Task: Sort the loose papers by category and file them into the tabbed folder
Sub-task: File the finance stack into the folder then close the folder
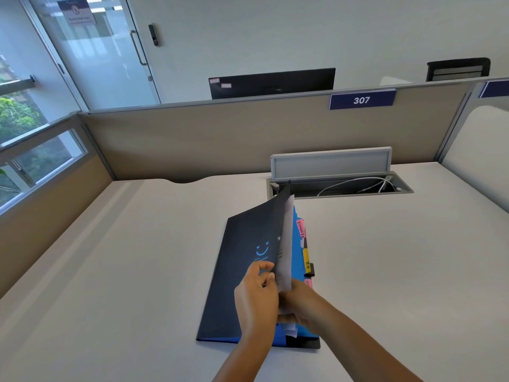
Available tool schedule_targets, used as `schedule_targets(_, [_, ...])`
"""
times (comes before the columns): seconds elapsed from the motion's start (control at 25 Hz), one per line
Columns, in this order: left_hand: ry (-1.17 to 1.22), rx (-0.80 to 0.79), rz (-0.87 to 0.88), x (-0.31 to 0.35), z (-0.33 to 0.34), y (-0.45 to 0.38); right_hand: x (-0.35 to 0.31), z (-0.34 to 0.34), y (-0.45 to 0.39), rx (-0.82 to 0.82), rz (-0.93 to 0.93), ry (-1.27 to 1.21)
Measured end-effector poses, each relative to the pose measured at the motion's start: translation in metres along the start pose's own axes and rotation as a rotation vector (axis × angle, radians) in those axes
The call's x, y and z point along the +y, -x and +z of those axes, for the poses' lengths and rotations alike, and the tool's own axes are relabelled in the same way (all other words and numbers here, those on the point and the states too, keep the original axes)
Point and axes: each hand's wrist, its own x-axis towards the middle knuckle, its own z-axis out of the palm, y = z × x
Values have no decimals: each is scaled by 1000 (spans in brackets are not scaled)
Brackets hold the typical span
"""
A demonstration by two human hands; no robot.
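A black tabbed folder with a blue smiley on its cover lies on the desk in front of me, its cover lifted part way. My left hand grips the cover's right edge. White paper sheets stand on edge in the gap between the cover and the blue dividers. My right hand holds these sheets at their lower end. Pink and yellow tabs stick out on the folder's right side; the pink one reads FINANCE, the yellow one HR.
An open cable tray with a raised lid and white cables sits in the desk behind the folder. Beige partitions close the desk at the back and left; one carries a sign 307. A black monitor stands beyond.
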Motion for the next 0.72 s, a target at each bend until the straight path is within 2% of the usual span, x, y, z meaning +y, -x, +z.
schedule_targets(0.08, [10, -11, -12, 0, 0, 1, -4, -7, -1, -18, 4, 92])
schedule_targets(0.28, [9, -25, -9, 0, 5, 1, -1, -22, -21, 164, -38, 35])
schedule_targets(0.6, [-31, -50, -5, 2, 20, 5, 5, -21, -30, -25, -23, 9])
schedule_targets(0.72, [-85, -119, 16, 1, 25, 6, 3, -30, -29, -57, 19, -8])
